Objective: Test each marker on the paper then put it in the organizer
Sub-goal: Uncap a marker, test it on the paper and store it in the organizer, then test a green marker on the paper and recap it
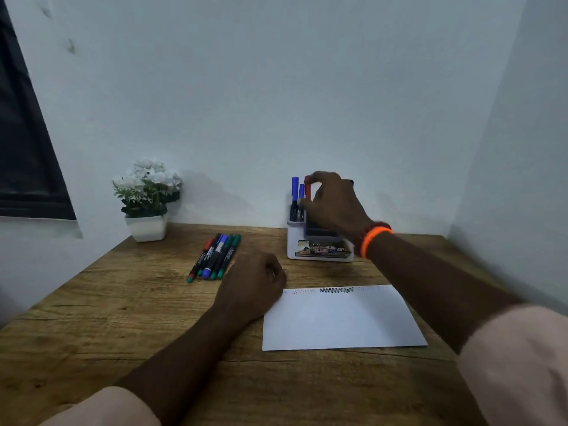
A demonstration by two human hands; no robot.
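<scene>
A red-capped marker [307, 188] was pinched near its top by the right hand [333, 204] and held upright over the white organizer [319, 241], which stood toward the far edge of the table [123, 318], right of its middle. The marker's lower end appeared to be already inside a rear compartment, though the fingers hid that part. The left hand [253, 284] was rested on the table at the paper's far left corner, its fingers curled under; whether anything was held in it could not be told.

The marker was judged light, rigid and smooth-barrelled, with little risk of damage if dropped. A pinch high on the barrel, just below the cap, was judged best for lowering it into a narrow slot, since the fingers would then be kept clear of the neighbouring caps. The cap alone was judged a poor hold, as it might pull off.

Two blue-capped markers [295, 192] were counted standing in the organizer beside the red one, so three were at the organizer in all. About five loose markers [215, 256] were counted lying bunched together left of the organizer, nearer the table's middle: one red, one blue and roughly three green, the overlap making the count uncertain. One sheet of paper [341, 321] was laid toward the near edge, with three scribble patches [336, 290] along its far edge. One potted plant [147, 198] was set at the far left corner.
</scene>
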